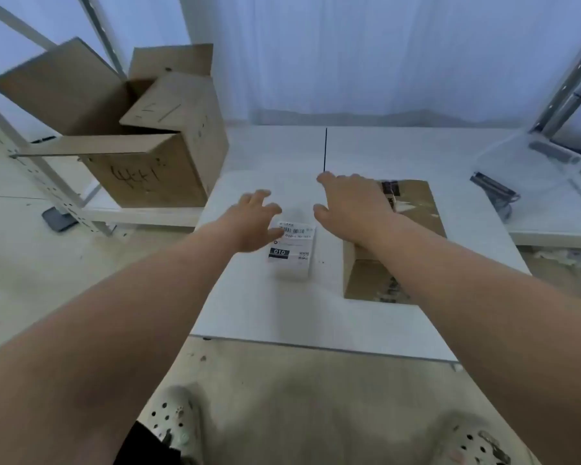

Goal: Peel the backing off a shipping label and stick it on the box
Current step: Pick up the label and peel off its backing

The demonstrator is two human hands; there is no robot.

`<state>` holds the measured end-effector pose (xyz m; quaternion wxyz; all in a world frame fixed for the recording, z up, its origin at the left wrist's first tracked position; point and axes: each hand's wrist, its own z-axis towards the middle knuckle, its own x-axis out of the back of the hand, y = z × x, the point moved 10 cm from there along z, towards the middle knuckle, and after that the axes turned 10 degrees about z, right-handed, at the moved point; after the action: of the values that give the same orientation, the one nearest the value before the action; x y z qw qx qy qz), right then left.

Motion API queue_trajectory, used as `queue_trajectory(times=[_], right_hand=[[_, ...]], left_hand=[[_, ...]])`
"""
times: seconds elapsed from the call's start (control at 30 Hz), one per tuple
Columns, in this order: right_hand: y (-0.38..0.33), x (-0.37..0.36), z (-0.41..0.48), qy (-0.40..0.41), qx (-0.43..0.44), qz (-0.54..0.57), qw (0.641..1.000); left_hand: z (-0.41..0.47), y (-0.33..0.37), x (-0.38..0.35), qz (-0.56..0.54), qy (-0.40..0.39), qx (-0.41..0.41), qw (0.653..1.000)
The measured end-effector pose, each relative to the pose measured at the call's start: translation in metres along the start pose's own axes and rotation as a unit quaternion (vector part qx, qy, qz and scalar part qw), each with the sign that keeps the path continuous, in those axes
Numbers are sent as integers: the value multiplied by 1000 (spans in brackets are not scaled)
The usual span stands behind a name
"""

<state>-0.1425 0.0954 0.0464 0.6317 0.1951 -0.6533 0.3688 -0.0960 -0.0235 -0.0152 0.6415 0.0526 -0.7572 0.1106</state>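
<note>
A white shipping label [294,250] with a barcode and a black "010" block lies flat on the low white table [282,313], seemingly on top of a small stack of labels. My left hand [252,221] hovers over its upper left corner with fingers spread, holding nothing. My right hand [353,204] reaches out just right of the label, fingers extended and empty, its forearm crossing a closed brown cardboard box [416,209]. That box sits on the table to the right of the label, with tape and a dark sticker on its top.
A large open cardboard box [155,169] with handwriting stands on a white shelf frame at the left. A dark phone [59,219] lies on the floor beneath it. A clear plastic bin [530,162] and a dark tool [493,189] sit at the right. My feet show below the table edge.
</note>
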Motion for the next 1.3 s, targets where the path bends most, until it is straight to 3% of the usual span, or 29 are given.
queue_trajectory(times=[0.17,0.77,1.1,1.3], right_hand=[[2,-18,15,-21,25,-34,999],[17,-25,28,-7,-12,10,1000],[-23,-42,21,-66,29,-67,995],[-18,-10,16,-18,15,-129,991]], left_hand=[[28,3,-51,-66,-99,5,993],[32,-8,-61,-85,-128,32,988],[12,-9,-70,-106,-158,59,980],[2,4,-29,-287,-94,27,953]])
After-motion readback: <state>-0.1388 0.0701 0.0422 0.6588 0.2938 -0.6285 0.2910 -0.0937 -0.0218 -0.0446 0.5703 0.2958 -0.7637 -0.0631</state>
